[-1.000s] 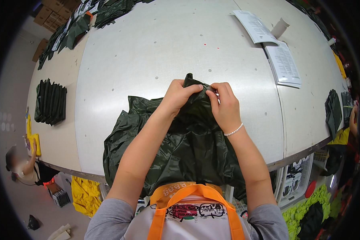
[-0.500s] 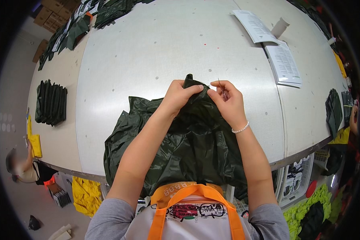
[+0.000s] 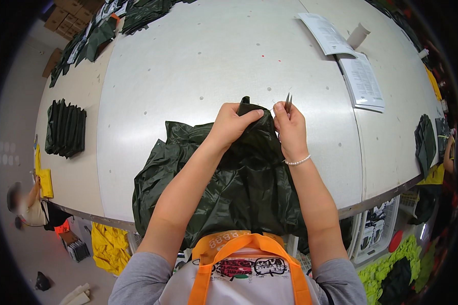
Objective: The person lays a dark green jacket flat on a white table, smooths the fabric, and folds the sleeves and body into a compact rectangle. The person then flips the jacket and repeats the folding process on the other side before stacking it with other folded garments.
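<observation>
Head view: left hand (image 3: pixel 232 124) closed, thumb pressed against curled fingers, pinching the upper edge of the dark green cloth (image 3: pixel 239 178), which lies bunched at six o'clock. Right hand (image 3: pixel 291 129) closed around small scissors (image 3: pixel 288 103), blades toward twelve o'clock, just beside that edge. Table (image 3: pixel 188 71) bears a folded stack (image 3: pixel 66 128) at nine o'clock, papers (image 3: pixel 361 81) at two.

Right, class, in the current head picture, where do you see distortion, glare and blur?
Head view: the near edge of the tabletop bows, and the corners go black; head view: pale glints sit on the folds of the dark green fabric; head view: the co-worker's head is smeared beyond detail.
</observation>
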Available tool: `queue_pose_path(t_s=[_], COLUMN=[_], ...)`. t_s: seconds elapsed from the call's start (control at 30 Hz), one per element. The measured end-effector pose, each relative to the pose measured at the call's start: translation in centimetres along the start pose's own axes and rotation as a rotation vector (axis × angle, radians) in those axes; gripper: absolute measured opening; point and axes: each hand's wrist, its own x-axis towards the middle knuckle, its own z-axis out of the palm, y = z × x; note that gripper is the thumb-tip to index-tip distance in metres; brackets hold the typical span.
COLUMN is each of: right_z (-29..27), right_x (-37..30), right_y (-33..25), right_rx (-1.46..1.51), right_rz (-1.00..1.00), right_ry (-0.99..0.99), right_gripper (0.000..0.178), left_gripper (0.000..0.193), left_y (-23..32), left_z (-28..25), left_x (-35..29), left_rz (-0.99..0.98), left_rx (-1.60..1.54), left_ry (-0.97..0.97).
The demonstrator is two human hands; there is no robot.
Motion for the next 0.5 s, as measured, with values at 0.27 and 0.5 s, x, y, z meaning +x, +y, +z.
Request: queue_pose_path(t_s=[0.27,0.5], right_z=[-4.2,-4.6], right_x=[0.1,-3.3], right_y=[-0.1,-3.0], right_rx=[-0.428,-0.473], right_rz=[-0.181,-0.104], right_ry=[-0.043,-0.271], right_gripper=[0.025,0.018], left_gripper=[0.014,0.015], left_y=[0.6,1.0], left_z=[0.1,0.4], left_x=[-0.8,-1.3], left_rz=[0.019,0.111], left_rx=[-0.042,0.162], left_ry=[0.004,-0.013])
